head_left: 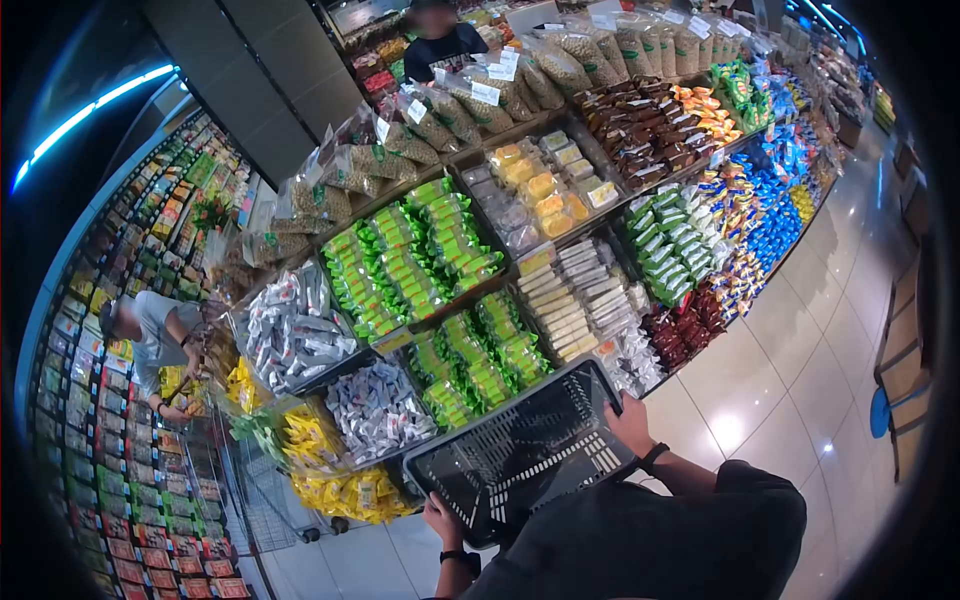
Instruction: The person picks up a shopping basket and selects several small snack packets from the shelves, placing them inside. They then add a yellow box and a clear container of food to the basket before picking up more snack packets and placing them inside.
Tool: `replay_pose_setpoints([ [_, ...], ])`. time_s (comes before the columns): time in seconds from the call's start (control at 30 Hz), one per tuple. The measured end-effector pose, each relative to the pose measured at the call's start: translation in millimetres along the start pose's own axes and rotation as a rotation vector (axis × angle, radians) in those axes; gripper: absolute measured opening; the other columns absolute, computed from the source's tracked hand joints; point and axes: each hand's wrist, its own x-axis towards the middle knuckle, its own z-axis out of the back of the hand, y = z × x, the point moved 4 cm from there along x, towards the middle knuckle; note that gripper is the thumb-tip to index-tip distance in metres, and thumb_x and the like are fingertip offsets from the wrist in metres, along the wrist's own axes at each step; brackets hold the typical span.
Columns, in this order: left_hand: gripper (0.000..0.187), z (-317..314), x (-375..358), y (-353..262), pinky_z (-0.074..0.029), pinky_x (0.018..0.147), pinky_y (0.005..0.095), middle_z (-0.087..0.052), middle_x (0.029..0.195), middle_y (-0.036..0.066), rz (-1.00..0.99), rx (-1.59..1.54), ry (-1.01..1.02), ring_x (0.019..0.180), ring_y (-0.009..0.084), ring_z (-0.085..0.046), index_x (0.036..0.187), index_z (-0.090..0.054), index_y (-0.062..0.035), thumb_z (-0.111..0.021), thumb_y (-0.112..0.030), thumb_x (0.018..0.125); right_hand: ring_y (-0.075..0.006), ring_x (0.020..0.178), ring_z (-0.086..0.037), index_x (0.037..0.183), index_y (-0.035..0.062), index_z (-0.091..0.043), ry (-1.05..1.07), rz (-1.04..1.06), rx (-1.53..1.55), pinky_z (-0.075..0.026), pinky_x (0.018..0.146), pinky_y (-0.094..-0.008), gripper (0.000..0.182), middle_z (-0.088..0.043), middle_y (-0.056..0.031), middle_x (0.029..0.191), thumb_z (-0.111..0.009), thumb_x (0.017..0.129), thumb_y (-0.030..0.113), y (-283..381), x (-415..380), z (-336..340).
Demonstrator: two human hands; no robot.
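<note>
Between my two hands is a black plastic shopping basket point(540, 430), tilted in front of my body, with slotted walls and nothing visible inside. My left hand point(442, 522) is closed on its near left rim. On the opposite end, my right hand point(628, 425) grips the rim, fingers partly hidden. Just beyond the basket lie green snack packets point(465, 365), in rows inside a display bin. White-wrapped sticks point(560, 310) and silver packets point(630, 365) lie close to the basket's far right corner.
Bags of pale nuts or beans point(480, 100) line the display's back. A person in a light shirt point(160, 330) stands left by a wire shopping cart point(265, 490). Another person in dark clothes point(440, 45) is behind the display. Tiled floor point(790, 340) runs along the right.
</note>
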Motion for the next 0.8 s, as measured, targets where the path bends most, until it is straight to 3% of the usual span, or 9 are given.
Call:
replay_pose_setpoints([
  [0.23,0.054,0.0,1.9,14.3,-0.029,0.055,0.046,-0.041,0.056,0.022,0.023,0.09,0.0,0.054,0.0293,-0.034,0.069,-0.041,0.0082,-0.047,-0.036,0.101,-0.0461,0.068,-0.061,0.084,-0.0048,-0.057,-0.012,0.023,-0.021,-0.048,0.059,-0.0489,0.03,-0.059,-0.0273,0.067,-0.066,0.084,0.023,2.4,0.2,1.3],
  [0.8,0.054,2.4,0.8,-1.3,-0.029,0.055,0.0443,-0.042,0.057,0.02,0.03,0.047,0.006,0.056,0.026,-0.031,0.07,-0.041,0.0091,-0.048,-0.035,0.101,-0.0463,0.07,-0.063,0.089,-0.0079,-0.059,-0.043,0.039,-0.041,-0.05,0.061,-0.0491,0.036,-0.061,-0.0293,0.069,-0.066,0.085,0.027,8.3,-0.8,4.5],
])
